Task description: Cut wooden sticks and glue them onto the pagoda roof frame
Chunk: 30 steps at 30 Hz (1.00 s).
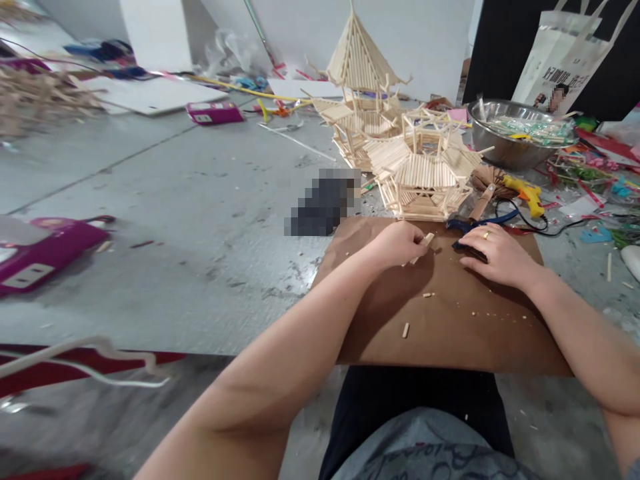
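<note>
My left hand (400, 243) pinches a few short pale wooden sticks (425, 247) just above a brown board (450, 333). To its right, my right hand (497, 257), with a ring on one finger, curls over a small black object (469, 251) resting on the board; its kind is mostly hidden under the fingers. Cut stick pieces (406, 330) and crumbs are scattered nearby. Just beyond my hands stands a pavilion-like model (430, 170) made of wooden sticks. A blue-handled tool (500, 219) lies past my right fingertips.
A taller stick model with a pointed roof (357, 57) stands behind. At the right are a yellow glue gun (525, 193), a steel bowl (515, 152) and clutter. Purple power strips (55, 257) and a hanger (90, 353) are at the left. A blurred dark object (320, 207) lies beside the board.
</note>
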Tool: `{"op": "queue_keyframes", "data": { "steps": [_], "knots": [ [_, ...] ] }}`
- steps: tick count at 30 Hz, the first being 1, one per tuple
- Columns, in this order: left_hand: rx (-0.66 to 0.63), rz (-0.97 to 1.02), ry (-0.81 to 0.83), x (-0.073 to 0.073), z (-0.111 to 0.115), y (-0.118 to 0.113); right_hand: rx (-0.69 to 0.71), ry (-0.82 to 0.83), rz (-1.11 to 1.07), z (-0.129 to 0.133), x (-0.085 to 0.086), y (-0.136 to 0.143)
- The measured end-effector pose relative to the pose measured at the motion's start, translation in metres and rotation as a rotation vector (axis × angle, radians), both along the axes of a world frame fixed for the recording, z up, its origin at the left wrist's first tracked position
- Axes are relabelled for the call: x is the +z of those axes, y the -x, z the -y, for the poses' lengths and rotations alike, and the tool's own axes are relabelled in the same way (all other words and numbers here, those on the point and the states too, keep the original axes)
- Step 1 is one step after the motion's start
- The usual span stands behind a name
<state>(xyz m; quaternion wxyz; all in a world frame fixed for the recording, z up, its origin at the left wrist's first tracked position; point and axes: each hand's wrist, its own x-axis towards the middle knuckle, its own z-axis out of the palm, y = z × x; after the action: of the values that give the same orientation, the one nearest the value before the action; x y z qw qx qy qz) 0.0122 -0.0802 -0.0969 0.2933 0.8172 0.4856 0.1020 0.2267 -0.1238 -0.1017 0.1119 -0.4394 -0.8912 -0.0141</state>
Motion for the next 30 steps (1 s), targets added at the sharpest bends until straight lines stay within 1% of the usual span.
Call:
{"op": "queue_keyframes", "data": {
  "steps": [2, 4, 5, 6, 7, 8, 10, 11, 12, 13, 14, 16, 19, 21, 24, 27, 30],
  "knots": [
    [-0.043, -0.062, -0.037, 0.001, -0.001, 0.001, 0.002, 0.006, -0.003, -0.001, 0.0, 0.0],
    [-0.088, -0.07, -0.059, 0.002, -0.002, 0.002, 0.003, 0.004, -0.006, -0.001, 0.0, -0.001],
    [-0.088, -0.077, -0.08, 0.003, -0.004, 0.004, 0.004, 0.002, -0.006, -0.001, -0.001, -0.001],
    [-0.06, -0.096, -0.108, 0.005, -0.006, 0.007, 0.004, 0.0, -0.007, -0.001, -0.001, -0.001],
    [-0.006, -0.124, -0.139, 0.007, -0.009, 0.012, 0.003, -0.006, -0.008, -0.001, -0.001, -0.002],
    [0.084, -0.17, -0.185, 0.01, -0.013, 0.018, 0.002, -0.014, -0.009, -0.002, -0.001, -0.002],
    [0.356, -0.229, -0.214, 0.016, -0.022, 0.033, -0.001, -0.031, -0.012, -0.002, -0.001, -0.003],
    [0.517, -0.238, -0.243, 0.019, -0.027, 0.041, -0.003, -0.036, -0.016, -0.002, -0.001, -0.003],
    [0.629, -0.247, -0.282, 0.022, -0.032, 0.048, -0.004, -0.038, -0.021, -0.003, -0.001, -0.003],
    [0.689, -0.254, -0.297, 0.024, -0.036, 0.054, -0.004, -0.035, -0.025, -0.003, -0.001, -0.003],
    [0.714, -0.266, -0.302, 0.025, -0.04, 0.06, -0.005, -0.03, -0.028, -0.003, -0.001, -0.003],
    [0.704, -0.312, -0.339, 0.025, -0.048, 0.066, -0.009, -0.027, -0.031, -0.003, -0.001, -0.004],
    [0.669, -0.42, -0.4, 0.022, -0.063, 0.068, -0.008, -0.034, -0.041, -0.004, -0.001, -0.004],
    [0.631, -0.469, -0.376, 0.018, -0.074, 0.069, -0.003, -0.042, -0.052, -0.004, -0.002, -0.004],
    [0.596, -0.491, -0.309, 0.009, -0.089, 0.073, -0.002, -0.055, -0.057, -0.004, -0.004, -0.005],
    [0.607, -0.489, -0.28, 0.001, -0.099, 0.076, -0.002, -0.067, -0.055, -0.004, -0.005, -0.004],
    [0.625, -0.489, -0.278, -0.001, -0.103, 0.075, 0.002, -0.069, -0.055, -0.004, -0.005, -0.004]
  ]
}}
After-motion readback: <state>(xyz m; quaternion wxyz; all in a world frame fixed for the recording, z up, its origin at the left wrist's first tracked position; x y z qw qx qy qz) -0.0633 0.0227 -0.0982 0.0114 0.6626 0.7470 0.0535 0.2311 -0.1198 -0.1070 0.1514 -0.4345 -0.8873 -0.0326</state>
